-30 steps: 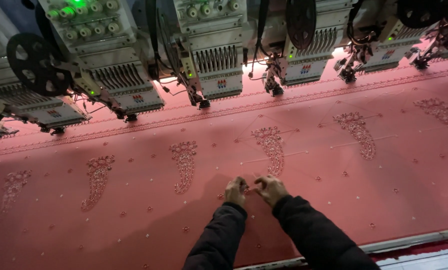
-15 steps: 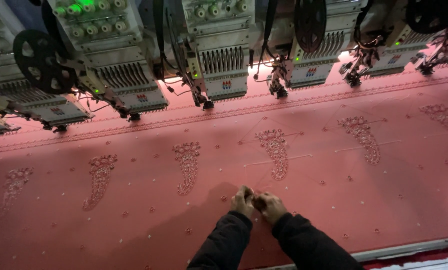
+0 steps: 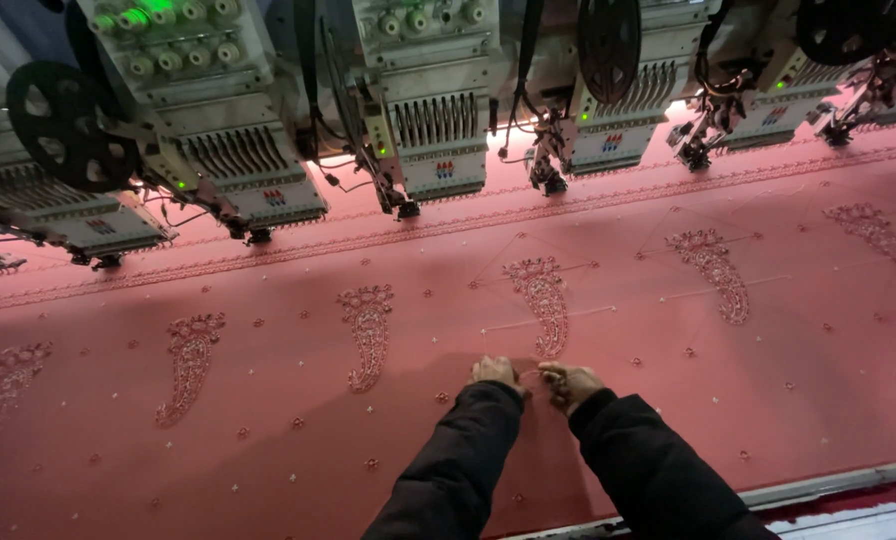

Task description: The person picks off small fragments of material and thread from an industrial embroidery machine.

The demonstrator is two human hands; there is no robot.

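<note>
While both dark sleeves (image 3: 468, 460) reach forward side by side, the left hand (image 3: 496, 372) and right hand (image 3: 570, 384) rest close together on the stretched pink fabric sheet (image 3: 268, 460), just below the tail of a beaded paisley motif (image 3: 543, 305). Fingers on both hands are curled, pinching something thin between them, likely a thread; too small to tell for sure. More paisley motifs of the same kind sit to the left (image 3: 368, 335) and right (image 3: 713, 270), spaced in a row. Along the top, white multi-needle embroidery heads (image 3: 433, 120) hang over the fabric, green lights lit. A black spoked reel (image 3: 63, 125) is mounted far left. A grey metal frame edge (image 3: 828, 480) borders the surface at lower right.
</note>
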